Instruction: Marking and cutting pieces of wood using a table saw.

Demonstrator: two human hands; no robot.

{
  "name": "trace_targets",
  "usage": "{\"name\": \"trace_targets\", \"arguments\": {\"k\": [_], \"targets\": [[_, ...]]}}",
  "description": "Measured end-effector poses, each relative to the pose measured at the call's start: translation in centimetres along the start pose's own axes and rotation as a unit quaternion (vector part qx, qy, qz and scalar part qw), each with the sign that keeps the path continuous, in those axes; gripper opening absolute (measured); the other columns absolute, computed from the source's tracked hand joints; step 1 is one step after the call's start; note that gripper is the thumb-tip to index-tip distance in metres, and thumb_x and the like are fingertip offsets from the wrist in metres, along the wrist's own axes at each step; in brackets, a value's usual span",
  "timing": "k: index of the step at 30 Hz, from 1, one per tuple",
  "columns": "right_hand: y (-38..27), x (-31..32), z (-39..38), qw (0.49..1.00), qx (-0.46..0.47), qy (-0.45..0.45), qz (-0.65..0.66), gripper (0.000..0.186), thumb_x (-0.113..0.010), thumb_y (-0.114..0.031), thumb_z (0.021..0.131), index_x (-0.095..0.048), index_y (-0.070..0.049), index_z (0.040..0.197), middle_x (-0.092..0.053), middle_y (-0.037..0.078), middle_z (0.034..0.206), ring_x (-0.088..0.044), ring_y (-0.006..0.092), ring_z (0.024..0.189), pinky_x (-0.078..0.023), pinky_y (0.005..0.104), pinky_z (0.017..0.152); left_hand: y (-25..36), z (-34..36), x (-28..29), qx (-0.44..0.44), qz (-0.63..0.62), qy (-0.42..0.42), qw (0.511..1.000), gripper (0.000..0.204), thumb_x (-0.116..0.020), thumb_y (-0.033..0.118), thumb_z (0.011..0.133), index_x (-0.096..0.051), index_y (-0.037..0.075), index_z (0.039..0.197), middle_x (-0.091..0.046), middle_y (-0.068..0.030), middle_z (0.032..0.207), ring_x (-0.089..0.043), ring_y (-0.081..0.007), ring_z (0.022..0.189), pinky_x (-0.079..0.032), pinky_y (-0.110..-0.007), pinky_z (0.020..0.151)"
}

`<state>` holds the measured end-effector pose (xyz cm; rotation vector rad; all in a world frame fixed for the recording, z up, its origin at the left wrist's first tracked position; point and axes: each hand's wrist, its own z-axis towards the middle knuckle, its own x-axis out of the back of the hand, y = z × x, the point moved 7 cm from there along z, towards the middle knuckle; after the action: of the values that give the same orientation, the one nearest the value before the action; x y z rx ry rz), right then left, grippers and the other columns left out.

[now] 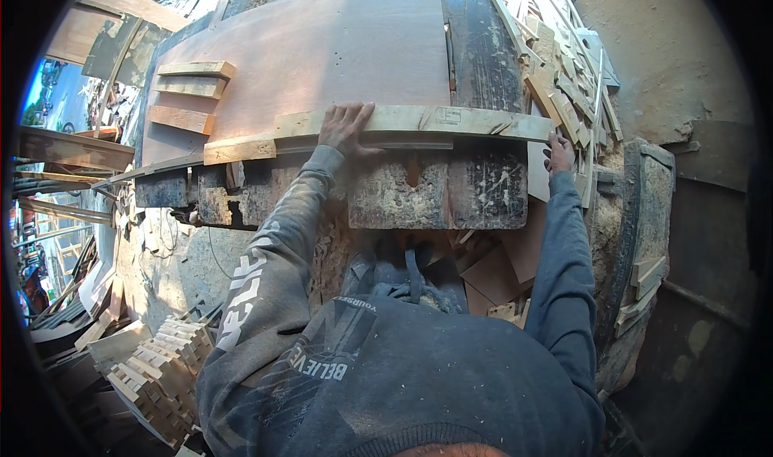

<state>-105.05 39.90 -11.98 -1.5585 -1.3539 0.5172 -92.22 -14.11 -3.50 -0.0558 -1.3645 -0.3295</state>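
A long pale wooden plank (pixel 475 122) lies crosswise along the near side of a plywood sheet (pixel 322 54). My left hand (pixel 345 128) spans the plank left of its middle, fingers over its top and thumb stretched along the near edge. At the plank's right end, my right hand (pixel 560 152) grips the tip with bent fingers. A shorter wooden block (pixel 239 150) sits against the plank's left end. Just below the plank runs a thin straight strip (pixel 415 144), partly covered by the wood and my left hand.
Three short wooden pieces (pixel 183 119) rest on the sheet's left side. The worn dark bench (pixel 487 195) has a ragged notch in its near edge. Offcuts (pixel 560 70) pile up beyond it at right. Stacked wood pieces (pixel 161 368) stand at lower left, and a sawdust-covered ledge (pixel 644 207) at right.
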Motion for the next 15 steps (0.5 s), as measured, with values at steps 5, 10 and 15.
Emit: {"name": "trace_targets", "arguments": {"k": [5, 10, 15], "targets": [[-1.8, -2.0, 3.6, 0.999, 0.016, -0.023, -0.039, 0.048, -0.074, -0.052, 0.088, -0.066, -0.015, 0.118, -0.071, 0.0, 0.102, -0.057, 0.0115, 0.071, -0.039, 0.0249, 0.049, -2.0, 3.3, -0.5, 0.004, 0.015, 0.009, 1.0, 0.106, -0.083, 0.064, 0.06, -0.048, 0.013, 0.146, -0.052, -0.0109, 0.133, -0.048, -0.0297, 0.126, -0.034, -0.046, 0.11], [-2.8, -3.7, 6.5, 0.996, -0.011, -0.05, -0.077, 0.053, -0.071, -0.056, 0.088, -0.07, -0.011, 0.116, -0.072, 0.0, 0.103, -0.057, 0.0121, 0.07, -0.039, 0.0256, 0.049, -3.6, 5.6, -1.0, 0.013, 0.017, 0.001, 1.0, 0.106, -0.082, 0.065, 0.061, -0.047, 0.014, 0.146, -0.052, -0.0109, 0.133, -0.048, -0.0303, 0.126, -0.034, -0.046, 0.111], [-3.3, -4.8, 9.0, 0.996, -0.028, -0.043, -0.075, 0.056, -0.07, -0.057, 0.089, -0.071, -0.007, 0.115, -0.072, 0.001, 0.103, -0.057, 0.0128, 0.069, -0.04, 0.0277, 0.049, -4.7, 7.8, -1.5, 0.016, 0.027, -0.01, 0.999, 0.107, -0.08, 0.068, 0.062, -0.045, 0.015, 0.148, -0.051, -0.0104, 0.134, -0.047, -0.03, 0.126, -0.034, -0.046, 0.112]]}}
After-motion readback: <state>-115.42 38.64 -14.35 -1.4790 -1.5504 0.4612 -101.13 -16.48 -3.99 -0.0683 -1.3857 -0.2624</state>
